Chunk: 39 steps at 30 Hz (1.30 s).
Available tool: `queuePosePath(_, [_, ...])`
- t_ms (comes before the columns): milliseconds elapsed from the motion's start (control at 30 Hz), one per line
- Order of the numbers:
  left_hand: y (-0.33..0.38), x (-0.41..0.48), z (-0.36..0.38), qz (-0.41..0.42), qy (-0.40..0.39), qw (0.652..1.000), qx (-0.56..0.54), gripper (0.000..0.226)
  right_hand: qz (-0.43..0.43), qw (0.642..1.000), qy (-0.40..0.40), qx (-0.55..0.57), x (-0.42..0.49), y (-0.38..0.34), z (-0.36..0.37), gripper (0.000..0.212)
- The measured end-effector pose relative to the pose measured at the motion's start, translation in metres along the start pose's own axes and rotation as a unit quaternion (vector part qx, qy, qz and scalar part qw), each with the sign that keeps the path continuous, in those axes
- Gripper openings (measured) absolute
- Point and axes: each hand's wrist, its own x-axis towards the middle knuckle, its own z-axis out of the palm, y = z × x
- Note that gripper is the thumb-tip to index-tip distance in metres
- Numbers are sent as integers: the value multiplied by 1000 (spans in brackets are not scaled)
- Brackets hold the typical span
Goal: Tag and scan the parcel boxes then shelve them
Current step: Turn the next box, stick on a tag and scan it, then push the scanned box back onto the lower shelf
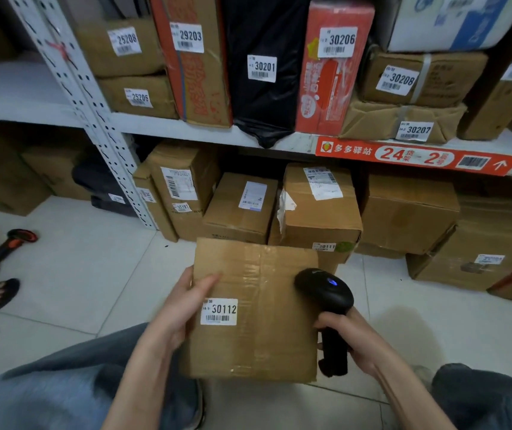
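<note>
**Tag sits left of scanner nose – scan needs a swing inward**

Parcel box [267, 336] is held low in front of the person, above the floor [93, 274], flat face up, tape seam running away from the body. Its tag [219, 311], no. 30112, is stuck on the left part of that face, just beside the left thumb.

Key relation: the scanner [326, 293] is over the box's right edge, head w/ blue light lit, nose aimed fwd-left toward the shelf [186, 128], not down at the tag. The tag lies left of the head and a bit nearer the body, so prob. the head must tip down and turn left to catch the barcode.

Left hand [183, 305]: grip clamps the box's left edge, thumb on top; fingers underneath are hidden. Wrist comes in from lower left.

Right hand [344, 333]: grip wrapped round the scanner's handle, which hangs down beside the box's right edge; trigger finger can't be seen.

Right hand does the aiming; left only steadies. Tagging looks done, shelving not yet.
</note>
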Motion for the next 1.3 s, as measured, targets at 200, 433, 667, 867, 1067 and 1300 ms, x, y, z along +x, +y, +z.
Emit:
queuePosePath(200, [25, 6, -44, 104, 104, 986, -79, 40, -86, 996, -35, -1, 4, -25, 46, 37])
queuePosePath(433, [36, 50, -41, 149, 130, 963, -182, 49, -137, 989, 41, 26, 37, -48, 66, 17])
queuePosePath(667, [42, 135, -30, 164, 76, 969, -167, 50, -142, 983, 104, 54, 95, -56, 70, 18])
queuePosePath(867, [51, 202, -36, 204, 57, 977, -33, 47, -151, 978, 116, 86, 146, -75, 77, 24])
queuePosePath(1067, [62, 236, -40, 198, 131, 953, 189, 71, -169, 979, 104, 53, 178, -102, 78, 18])
queuePosePath(1300, [68, 249, -22, 101, 219, 891, 384, 73, -141, 985, 84, 44, 182, -94, 84, 16])
